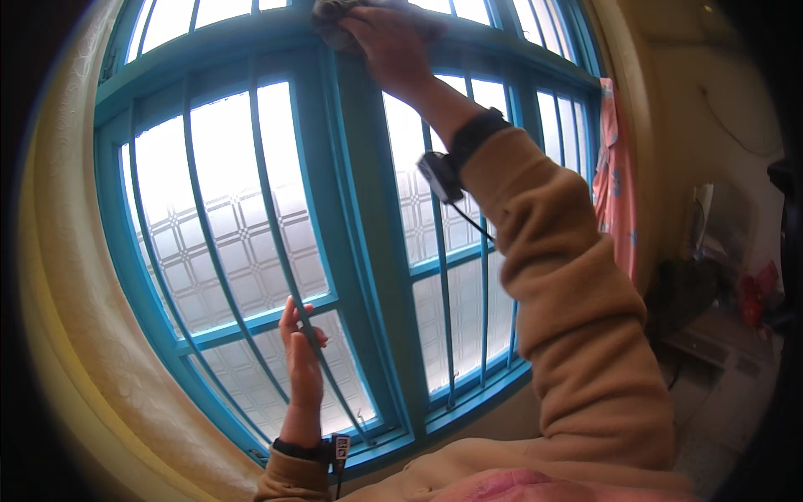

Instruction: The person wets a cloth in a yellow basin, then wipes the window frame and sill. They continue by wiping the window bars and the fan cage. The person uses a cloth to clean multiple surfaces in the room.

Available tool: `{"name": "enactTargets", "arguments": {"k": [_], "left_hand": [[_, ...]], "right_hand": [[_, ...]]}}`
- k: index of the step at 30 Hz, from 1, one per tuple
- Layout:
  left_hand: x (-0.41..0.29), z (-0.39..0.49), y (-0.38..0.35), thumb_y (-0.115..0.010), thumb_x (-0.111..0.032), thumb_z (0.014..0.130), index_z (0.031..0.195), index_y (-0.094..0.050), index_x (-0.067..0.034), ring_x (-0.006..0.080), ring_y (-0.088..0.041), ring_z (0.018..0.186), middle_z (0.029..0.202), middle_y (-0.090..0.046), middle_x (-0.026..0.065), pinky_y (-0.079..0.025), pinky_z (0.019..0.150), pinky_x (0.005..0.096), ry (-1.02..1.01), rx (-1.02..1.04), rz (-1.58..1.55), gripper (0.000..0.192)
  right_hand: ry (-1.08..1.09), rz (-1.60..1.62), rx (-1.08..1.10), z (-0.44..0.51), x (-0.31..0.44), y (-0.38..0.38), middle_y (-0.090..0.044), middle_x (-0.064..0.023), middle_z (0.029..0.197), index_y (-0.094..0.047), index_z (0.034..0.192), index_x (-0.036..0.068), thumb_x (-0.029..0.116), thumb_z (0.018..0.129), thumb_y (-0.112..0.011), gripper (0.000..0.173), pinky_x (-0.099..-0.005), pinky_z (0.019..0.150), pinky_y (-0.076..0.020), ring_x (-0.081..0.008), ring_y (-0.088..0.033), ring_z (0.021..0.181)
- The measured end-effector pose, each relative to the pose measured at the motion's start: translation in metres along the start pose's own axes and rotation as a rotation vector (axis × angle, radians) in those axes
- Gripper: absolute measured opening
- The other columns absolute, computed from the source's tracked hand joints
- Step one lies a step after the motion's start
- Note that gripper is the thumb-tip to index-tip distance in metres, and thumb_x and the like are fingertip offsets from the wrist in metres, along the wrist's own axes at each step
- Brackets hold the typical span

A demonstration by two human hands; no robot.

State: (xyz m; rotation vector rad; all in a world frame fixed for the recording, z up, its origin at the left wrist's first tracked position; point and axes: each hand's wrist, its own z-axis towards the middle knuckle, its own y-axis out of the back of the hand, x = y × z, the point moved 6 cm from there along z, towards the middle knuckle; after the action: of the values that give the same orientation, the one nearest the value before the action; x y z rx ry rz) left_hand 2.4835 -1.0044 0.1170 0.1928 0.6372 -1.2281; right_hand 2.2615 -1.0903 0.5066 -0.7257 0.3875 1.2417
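Observation:
A blue-painted window frame with vertical bars and patterned glass fills the middle of the view. My right hand is raised to the crossbar near the top edge, closed on a grey cloth that lies against the blue frame. Part of the cloth is cut off by the picture's edge. Lower down, my left hand is at one of the window bars, its fingers around the bar. Both wrists wear dark bands with a small device and a cable.
A patterned, pale curtain hangs at the left. On the right, a pink curtain hangs beside the window, near a yellowish wall. Red and dark objects, blurred, stand farther right. The window sill runs below the bars.

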Motion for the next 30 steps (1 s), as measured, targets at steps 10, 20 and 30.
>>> {"name": "enactTargets", "arguments": {"k": [10, 20, 30], "left_hand": [[-0.004, -0.008, -0.014, -0.041, -0.066, 0.098, 0.147, -0.044, -0.011, 0.0112, -0.057, 0.085, 0.127, -0.06, 0.009, -0.045, 0.073, 0.0252, -0.07, -0.28, 0.21, 0.074], [-0.043, -0.002, -0.017, -0.047, -0.05, 0.102, 0.137, -0.055, -0.01, 0.0284, -0.054, 0.128, 0.137, -0.058, 0.0123, -0.039, 0.11, 0.0393, -0.085, -0.762, 0.981, 0.054], [-0.189, 0.256, -0.293, -0.071, -0.038, 0.091, 0.134, -0.059, -0.015, 0.0286, -0.056, 0.127, 0.133, -0.062, 0.0116, -0.043, 0.11, 0.0492, -1.371, -0.17, 1.347, 0.05]], "right_hand": [[0.051, -0.28, 0.055, -0.047, -0.142, 0.046, -0.07, -0.0125, 0.097, -0.071, 0.108, 0.011, 0.027, 0.1, -0.055, 0.024, -0.0408, 0.084, -0.0536, -0.0267, -0.067, 0.096], [-0.413, -0.625, 0.27, -0.138, -0.358, 0.239, -0.071, -0.0165, 0.097, -0.07, 0.108, 0.004, 0.028, 0.101, -0.058, 0.027, -0.0444, 0.085, -0.0543, -0.0339, -0.069, 0.093], [-0.683, -0.837, 0.44, -0.147, -0.428, 0.3, -0.069, -0.0223, 0.109, -0.068, 0.117, 0.002, 0.022, 0.093, -0.05, 0.036, -0.0471, 0.094, -0.0518, -0.0343, -0.067, 0.105]]}}
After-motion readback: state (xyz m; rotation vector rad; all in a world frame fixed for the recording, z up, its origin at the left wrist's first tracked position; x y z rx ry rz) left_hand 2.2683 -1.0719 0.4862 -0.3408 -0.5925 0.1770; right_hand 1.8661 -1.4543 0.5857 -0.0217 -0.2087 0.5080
